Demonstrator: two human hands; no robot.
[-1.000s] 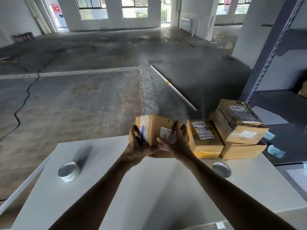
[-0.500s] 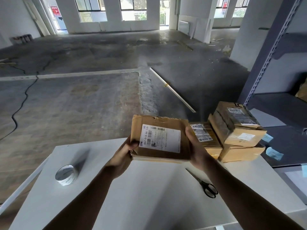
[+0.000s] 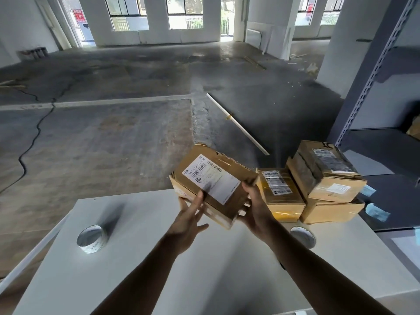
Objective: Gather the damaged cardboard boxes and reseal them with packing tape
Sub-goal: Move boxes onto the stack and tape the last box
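Held box (image 3: 211,185) above the far edge of the table (image 3: 216,280), between the left hand (image 3: 188,221), touching its near left side, and the right hand (image 3: 254,210), gripping its near right corner. At the table's far right corner, right of the held box, the single box (image 3: 281,194) sits just beside a stack of two, the upper box (image 3: 327,171) on the lower box (image 3: 331,210). The left tape roll (image 3: 91,238) lies on the table's left part, well apart from the boxes, and the right tape roll (image 3: 303,236) before the single box, beside the right forearm; the shelving unit (image 3: 377,142) stands right of the table, with the floor (image 3: 113,144) behind.
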